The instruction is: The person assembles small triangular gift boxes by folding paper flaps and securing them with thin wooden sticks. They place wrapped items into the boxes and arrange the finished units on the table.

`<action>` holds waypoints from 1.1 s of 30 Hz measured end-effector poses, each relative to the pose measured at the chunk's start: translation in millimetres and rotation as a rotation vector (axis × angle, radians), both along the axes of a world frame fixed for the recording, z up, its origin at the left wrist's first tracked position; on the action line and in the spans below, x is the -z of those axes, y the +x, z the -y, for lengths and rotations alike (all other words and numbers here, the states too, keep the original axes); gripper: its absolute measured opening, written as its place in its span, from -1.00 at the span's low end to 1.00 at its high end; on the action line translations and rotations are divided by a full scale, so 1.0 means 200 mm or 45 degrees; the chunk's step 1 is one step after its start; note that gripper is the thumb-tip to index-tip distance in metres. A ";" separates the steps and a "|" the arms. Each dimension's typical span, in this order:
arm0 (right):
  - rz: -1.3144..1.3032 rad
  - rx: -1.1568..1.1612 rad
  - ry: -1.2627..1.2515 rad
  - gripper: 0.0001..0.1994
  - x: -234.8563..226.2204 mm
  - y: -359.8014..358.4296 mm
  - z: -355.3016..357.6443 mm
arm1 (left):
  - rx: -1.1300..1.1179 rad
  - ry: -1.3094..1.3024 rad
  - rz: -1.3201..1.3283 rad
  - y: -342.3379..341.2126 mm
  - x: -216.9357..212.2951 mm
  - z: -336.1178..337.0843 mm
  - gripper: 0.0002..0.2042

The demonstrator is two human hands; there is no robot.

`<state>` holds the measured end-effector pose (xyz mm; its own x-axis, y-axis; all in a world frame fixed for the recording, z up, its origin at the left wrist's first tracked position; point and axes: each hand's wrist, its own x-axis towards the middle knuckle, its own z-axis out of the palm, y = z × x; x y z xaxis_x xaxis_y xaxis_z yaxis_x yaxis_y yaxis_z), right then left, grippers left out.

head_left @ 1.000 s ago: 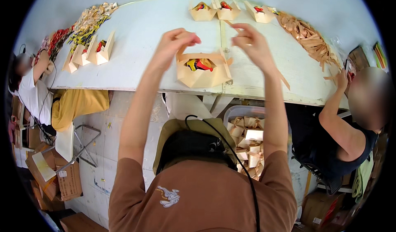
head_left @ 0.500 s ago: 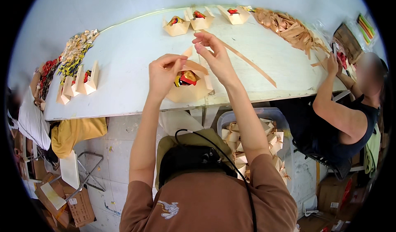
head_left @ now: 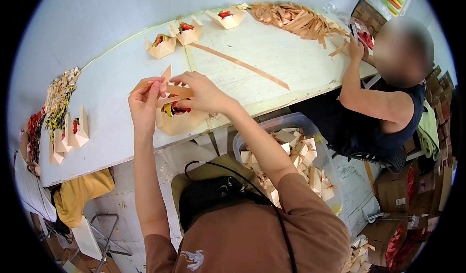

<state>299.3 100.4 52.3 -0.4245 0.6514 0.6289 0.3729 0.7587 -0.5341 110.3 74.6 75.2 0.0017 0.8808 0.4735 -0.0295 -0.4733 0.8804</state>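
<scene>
My left hand [head_left: 144, 103] pinches a flat tan ribbon [head_left: 178, 89] between thumb and fingertips. The ribbon runs in folded bands over a small pale cardboard box [head_left: 182, 123] at the table's near edge, and one pointed end sticks up. Red and yellow wrapped pieces [head_left: 174, 109] show inside the box, partly covered by ribbon and fingers. From the right, my right hand [head_left: 204, 93] reaches over the box, its bent fingers closed on the other side of the ribbon. Its fingertips are partly hidden.
Open filled boxes [head_left: 225, 18] line the table's far edge; others [head_left: 77, 127] stand at left. One loose ribbon [head_left: 242, 66] lies across the table, a ribbon heap [head_left: 291, 20] behind. A clear tub [head_left: 238, 144] of tied boxes sits below. A co-worker [head_left: 383, 98] at right holds a phone-like object.
The view has swung right, shifting the scene left. My right hand has come down from above the box to its right side, and the ribbon now stretches in bands between both hands.
</scene>
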 end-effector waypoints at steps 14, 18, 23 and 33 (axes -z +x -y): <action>-0.581 -0.107 -0.304 -0.90 -0.13 0.00 0.03 | 0.405 -0.640 0.267 -0.04 -0.05 -0.08 -0.80; -0.490 -0.233 -0.205 -0.91 -0.12 0.02 0.04 | 0.460 -0.683 0.321 -0.06 -0.03 -0.11 -0.86; -0.541 -0.495 -0.327 -0.84 -0.11 0.06 0.02 | 0.530 -0.535 0.136 -0.05 -0.04 -0.11 -0.85; -0.652 -0.535 -0.777 -0.54 -0.07 0.07 -0.01 | 0.073 0.089 -0.526 0.13 -0.11 0.04 -0.81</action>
